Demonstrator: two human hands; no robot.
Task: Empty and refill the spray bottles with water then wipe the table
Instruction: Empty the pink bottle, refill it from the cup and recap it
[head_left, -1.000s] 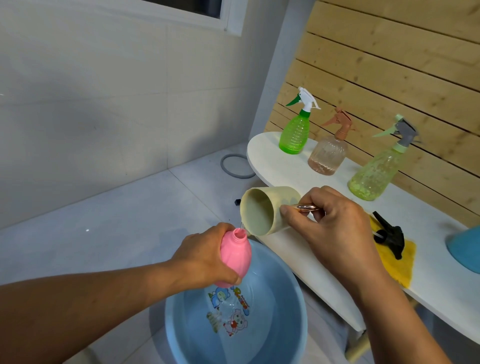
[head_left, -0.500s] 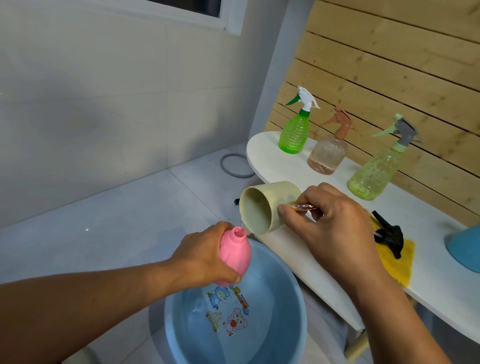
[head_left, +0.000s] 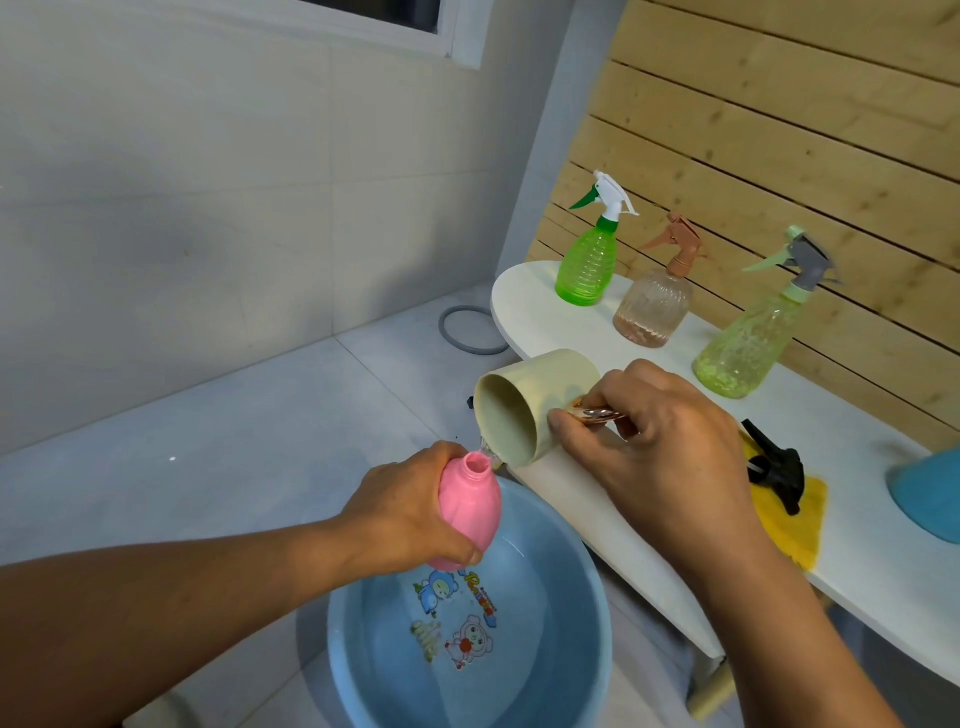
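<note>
My left hand grips a pink bottle with no spray head, its open neck pointing up, above a blue basin with water in it. My right hand holds a beige cup by its shiny handle and tips it sideways. A thin trickle of water runs from the cup's rim into the bottle's neck. A black spray head lies on a yellow cloth on the white table.
Three spray bottles stand at the back of the table: a green one, a pinkish clear one and a pale green one. A blue object sits at the right edge. A grey ring lies on the floor.
The cup has tipped a little further and risen slightly, still pouring into the pink bottle. Both hands stay almost where they were.
</note>
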